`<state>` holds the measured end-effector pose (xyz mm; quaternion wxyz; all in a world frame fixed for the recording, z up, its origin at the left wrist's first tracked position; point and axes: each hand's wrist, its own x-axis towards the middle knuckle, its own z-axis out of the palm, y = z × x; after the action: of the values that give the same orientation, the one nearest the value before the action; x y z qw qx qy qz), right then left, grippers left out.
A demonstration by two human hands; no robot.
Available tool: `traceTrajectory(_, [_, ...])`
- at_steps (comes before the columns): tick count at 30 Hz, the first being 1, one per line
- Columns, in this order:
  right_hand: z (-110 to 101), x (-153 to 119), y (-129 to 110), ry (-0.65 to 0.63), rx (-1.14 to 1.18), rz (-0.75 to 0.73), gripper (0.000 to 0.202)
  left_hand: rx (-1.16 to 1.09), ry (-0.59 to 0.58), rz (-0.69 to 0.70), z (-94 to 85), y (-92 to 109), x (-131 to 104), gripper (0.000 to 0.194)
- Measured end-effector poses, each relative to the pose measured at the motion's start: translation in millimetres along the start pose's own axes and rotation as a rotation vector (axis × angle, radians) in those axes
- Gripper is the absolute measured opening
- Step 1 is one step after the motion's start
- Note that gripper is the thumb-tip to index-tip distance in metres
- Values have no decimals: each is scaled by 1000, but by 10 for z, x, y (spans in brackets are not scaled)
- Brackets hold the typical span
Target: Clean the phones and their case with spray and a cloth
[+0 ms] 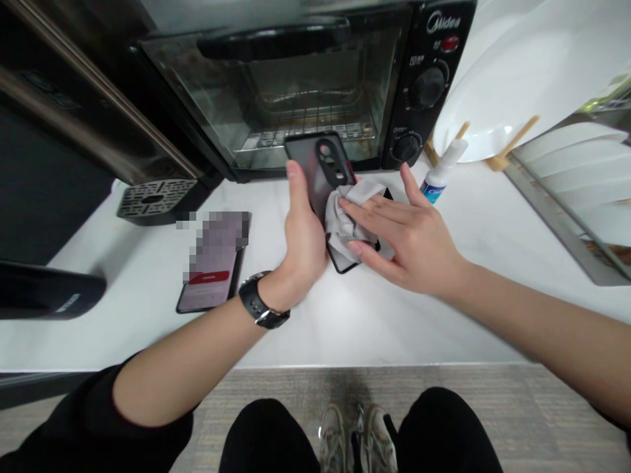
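Observation:
My left hand (303,246) is wrapped around a translucent grey phone case (318,167) with a black rim and a camera cutout at its upper end. The case is tilted above the white counter, its back towards me. My right hand (411,240) presses a crumpled light grey cloth (345,220) against the lower part of the case, thumb and fingers on the fabric. The cloth covers much of that part, and the left fingertips are mostly hidden behind the case. A small white spray bottle (438,177) with a blue label stands just beyond my right hand.
A lit phone (211,289) lies on the counter (276,341) to the left. Behind the hands stands a black toaster oven (315,79). On the left is a machine with a drip tray (155,200); white plates (517,72) stand in a rack at right.

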<state>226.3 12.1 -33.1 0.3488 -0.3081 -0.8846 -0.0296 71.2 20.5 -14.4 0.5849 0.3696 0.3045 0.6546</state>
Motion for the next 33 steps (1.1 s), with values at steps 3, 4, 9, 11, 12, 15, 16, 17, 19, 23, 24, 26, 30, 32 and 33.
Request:
traceTrajectory(3, [31, -7, 25, 2, -73, 73, 71, -4, 1, -197, 16, -66, -25, 49])
traceTrajectory(4, [36, -7, 32, -1, -82, 100, 76, -9, 9, -238, 23, -75, -32, 47])
traceTrajectory(9, [4, 13, 50, -22, -3, 62, 80, 36, 32, -304, 51, -60, -74, 36])
traceTrajectory(11, [-18, 21, 50, 0, 40, 31, 72, 38, 47, -336, 55, -54, -85, 36])
traceTrajectory(12, [-27, 23, 47, 7, 61, 19, 68, 28, 54, -347, 55, -51, -85, 38])
traceTrajectory(15, [-44, 23, 18, -15, 153, -86, 53, -15, 52, -322, 38, -21, -52, 47])
traceTrajectory(16, [-47, 22, 4, -33, 191, -133, 48, -23, 48, -280, 27, 0, -34, 50])
traceTrajectory(17, [-49, 20, -11, -47, 223, -174, 43, -24, 43, -221, 14, 25, -16, 53])
traceTrajectory(19, [-52, 17, -34, -55, 248, -215, 36, -9, 55, -87, -15, 85, 14, 56])
traceTrajectory(23, [-42, 9, -34, -19, 153, -87, 34, 30, 119, 29, -51, 157, 51, 54])
traceTrajectory(24, [-35, 6, -28, -15, 123, -48, 35, 29, 122, 32, -51, 154, 57, 53])
traceTrajectory(26, [-18, 2, -15, -21, 66, -11, 42, 22, 83, 28, -37, 125, 62, 54])
traceTrajectory(30, [13, -1, 7, -53, -46, 58, 67, 62, -33, -136, 12, 22, 34, 55])
traceTrajectory(32, [23, 0, 19, -44, -71, 113, 76, 103, -17, -233, 23, -12, 9, 51])
traceTrajectory(33, [25, 1, 26, -37, -72, 124, 79, 135, -9, -250, 24, -18, -4, 48])
